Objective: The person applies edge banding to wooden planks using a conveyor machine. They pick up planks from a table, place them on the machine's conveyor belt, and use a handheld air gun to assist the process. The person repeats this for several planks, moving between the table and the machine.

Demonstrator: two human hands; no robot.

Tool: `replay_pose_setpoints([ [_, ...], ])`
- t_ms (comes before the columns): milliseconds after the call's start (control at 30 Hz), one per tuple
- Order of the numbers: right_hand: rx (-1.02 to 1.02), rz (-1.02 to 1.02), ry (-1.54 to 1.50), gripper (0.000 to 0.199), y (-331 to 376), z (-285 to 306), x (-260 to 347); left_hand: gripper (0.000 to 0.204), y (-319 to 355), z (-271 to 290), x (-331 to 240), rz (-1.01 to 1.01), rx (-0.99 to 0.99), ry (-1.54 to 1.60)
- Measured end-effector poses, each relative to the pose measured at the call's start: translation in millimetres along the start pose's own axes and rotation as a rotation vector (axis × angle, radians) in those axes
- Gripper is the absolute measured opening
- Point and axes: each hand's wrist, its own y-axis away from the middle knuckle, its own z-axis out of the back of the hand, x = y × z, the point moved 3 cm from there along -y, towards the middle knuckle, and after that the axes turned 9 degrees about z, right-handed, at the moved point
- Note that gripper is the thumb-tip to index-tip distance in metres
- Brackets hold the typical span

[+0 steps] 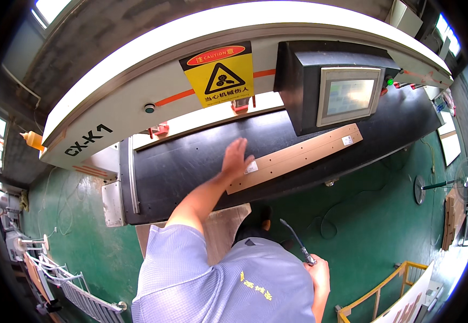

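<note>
A long brown wooden board (301,153) lies slantwise on the black machine table (183,161). A line runs along its length, with several small dark holes and a white label near each end. My left hand (236,160) is over the board's left end, beside the label there, its fingers stretched out and nothing in them. I cannot tell whether it touches the board. Low at my right side, away from the table, my right hand (320,273) is closed around an air blow gun (297,239). Its thin dark nozzle points up and to the left.
Above the table spans a white machine beam (129,89) with a yellow warning sign (220,75) and a black control box with a screen (348,97). A metal rail (133,175) crosses the table's left end. At lower right stands a yellow frame (376,290); a hose lies on the green floor.
</note>
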Motion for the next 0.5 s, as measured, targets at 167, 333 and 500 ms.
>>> replay_pose_setpoints([
  [167, 0.004, 0.000, -0.066, 0.029, -5, 1, -2, 0.080, -98, 26, 73, 0.330, -0.096, -0.332],
  [333, -0.161, 0.047, -0.175, 0.036, -7, -3, 4, 0.077, -110, 32, 98, 0.364, -0.077, -0.379],
  [500, -0.094, -0.006, -0.301, 0.023, -24, -13, 11, 0.073, -78, 31, 86, 0.311, -0.144, -0.442],
])
